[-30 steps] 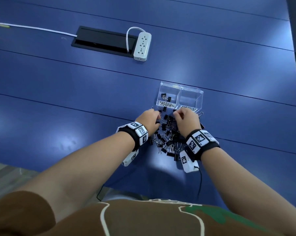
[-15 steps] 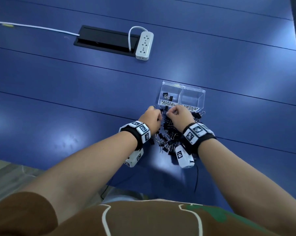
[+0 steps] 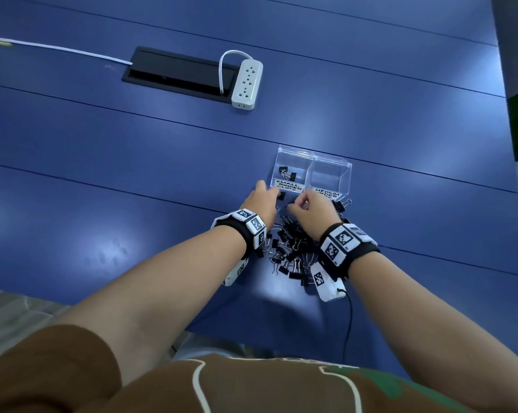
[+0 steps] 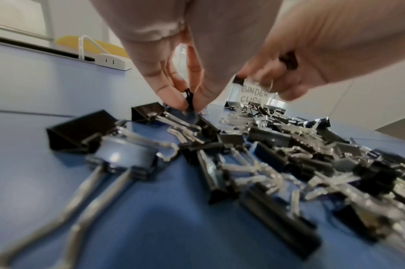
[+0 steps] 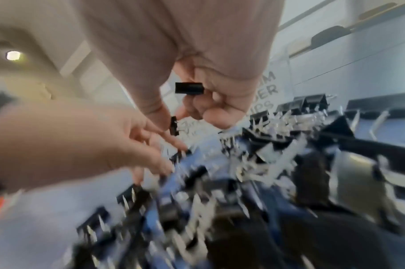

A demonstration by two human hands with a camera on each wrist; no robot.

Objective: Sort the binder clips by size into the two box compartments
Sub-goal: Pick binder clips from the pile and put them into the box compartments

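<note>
A clear two-compartment box point(image 3: 312, 162) stands on the blue table. Its left half, labelled SMALL BINDER CLIPS, holds a few small clips point(image 3: 287, 172); the right half, labelled MEDIUM, looks bare. A pile of black binder clips point(image 3: 287, 251) lies just before the box, seen close up as the pile point(image 4: 277, 154). My left hand point(image 3: 274, 192) is at the pile's far edge by the small label, and in the left wrist view the left hand point(image 4: 188, 102) pinches a small clip point(image 4: 189, 96). My right hand point(image 5: 174, 127) pinches one small clip point(image 5: 173, 125) and keeps another clip point(image 5: 188, 88) in its curled fingers.
A white power strip point(image 3: 247, 84) and a black cable hatch point(image 3: 174, 73) lie far back on the table, with a white cord point(image 3: 58, 49) running left. A black cable point(image 3: 348, 323) hangs from my right wrist camera. Bare blue table surrounds the pile.
Both hands have moved forward from the middle of the pile to its far edge, close to the box front. The left hand now sits by the small label.
</note>
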